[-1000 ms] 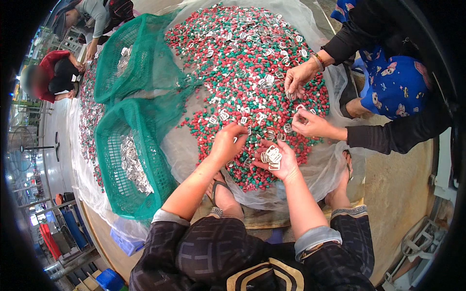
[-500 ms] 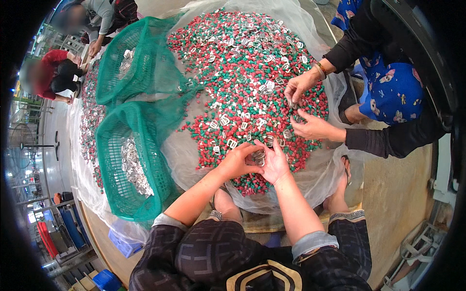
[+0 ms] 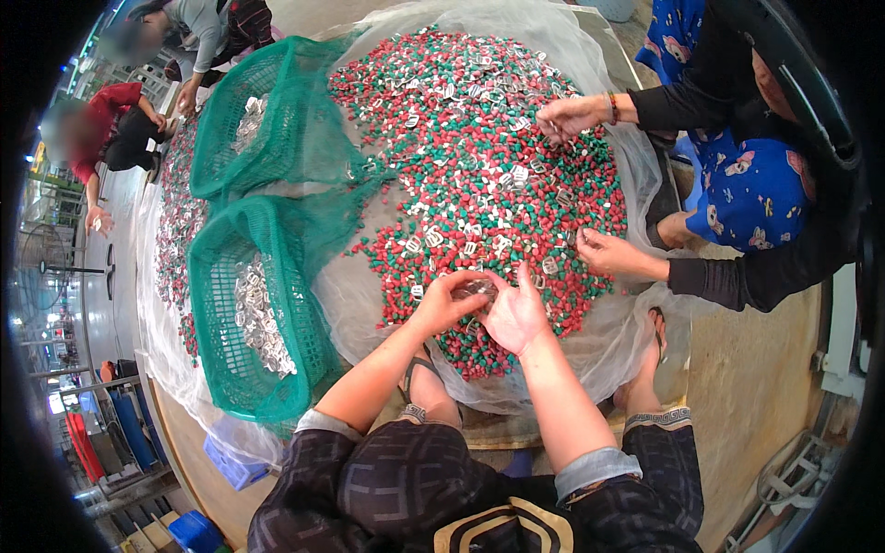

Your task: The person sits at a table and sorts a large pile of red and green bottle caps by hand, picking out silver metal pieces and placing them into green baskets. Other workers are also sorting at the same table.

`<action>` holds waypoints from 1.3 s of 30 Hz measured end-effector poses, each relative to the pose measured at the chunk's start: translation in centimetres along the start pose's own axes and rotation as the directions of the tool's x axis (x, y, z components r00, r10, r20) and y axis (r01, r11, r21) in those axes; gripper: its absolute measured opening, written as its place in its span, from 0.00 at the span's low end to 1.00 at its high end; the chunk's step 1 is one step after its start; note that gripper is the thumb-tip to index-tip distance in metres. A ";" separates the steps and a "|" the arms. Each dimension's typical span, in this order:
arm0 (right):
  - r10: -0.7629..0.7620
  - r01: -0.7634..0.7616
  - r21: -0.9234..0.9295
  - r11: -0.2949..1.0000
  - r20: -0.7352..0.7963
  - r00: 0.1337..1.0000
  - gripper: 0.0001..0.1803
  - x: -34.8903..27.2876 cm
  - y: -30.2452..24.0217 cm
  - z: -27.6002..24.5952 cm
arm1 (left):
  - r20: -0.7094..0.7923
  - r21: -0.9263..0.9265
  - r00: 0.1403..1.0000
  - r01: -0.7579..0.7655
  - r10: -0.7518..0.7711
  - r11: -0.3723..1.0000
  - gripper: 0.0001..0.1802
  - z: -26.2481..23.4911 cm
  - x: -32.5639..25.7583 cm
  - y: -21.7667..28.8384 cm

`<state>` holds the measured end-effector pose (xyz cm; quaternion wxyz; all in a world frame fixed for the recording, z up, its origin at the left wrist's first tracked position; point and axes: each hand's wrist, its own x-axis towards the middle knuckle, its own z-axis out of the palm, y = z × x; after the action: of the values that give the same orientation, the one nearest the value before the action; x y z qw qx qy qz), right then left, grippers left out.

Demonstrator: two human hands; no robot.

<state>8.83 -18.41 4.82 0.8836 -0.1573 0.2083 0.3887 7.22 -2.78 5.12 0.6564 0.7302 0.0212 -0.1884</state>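
Note:
Over the near edge of a heap of small red, green and white pellets [image 3: 498, 350], my two hands meet around a small stack of silvery metal buckles [image 3: 474, 288]. My left hand [image 3: 444, 306] curls its fingers and thumb about the stack from the left. Against its other side rests my right hand [image 3: 516, 318], palm turned up and thumb raised; its fingers are partly hidden by the stack. More loose metal buckles, such as a pale buckle [image 3: 412, 245], lie scattered on the pellets just beyond my hands.
Two green mesh baskets, the near basket [image 3: 205, 341] and the far basket [image 3: 205, 152], stand left with metal buckles inside. White netting [image 3: 359, 318] lies under the heap. On the right, a co-worker's hands [image 3: 613, 255] reach over the pellets. Two people are at the far left.
The co-worker's two hands have moved apart, one farther away over the heap. My hands stay together around the buckles, shifted slightly left. At far left, a person's arm has swung outward.

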 end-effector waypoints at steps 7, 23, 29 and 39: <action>0.072 -0.070 -0.125 0.990 0.008 0.997 0.46 -0.8 -0.4 1.4 | -0.034 -0.469 0.967 0.207 -0.251 0.859 0.22 -0.9 -0.4 -1.8; -0.107 0.075 -0.238 0.968 -0.123 0.987 0.28 -2.0 -5.0 -0.6 | -0.749 -0.637 0.655 -0.671 -0.099 0.378 0.40 -28.9 1.1 13.8; -0.271 0.155 -0.360 0.920 -0.297 0.916 0.25 -2.4 -6.9 -3.1 | -0.590 -0.392 0.807 -0.279 -0.006 0.877 0.37 -21.7 2.5 10.1; -0.545 -0.018 -0.885 0.466 -0.303 0.782 0.10 -1.6 -5.1 -6.6 | -0.425 0.721 0.876 0.176 0.228 0.670 0.19 -10.0 4.8 -7.6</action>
<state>10.08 -25.61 0.45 0.6394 -0.7056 0.2055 0.2260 12.04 6.89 -2.94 0.2782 0.9557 0.0946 0.0173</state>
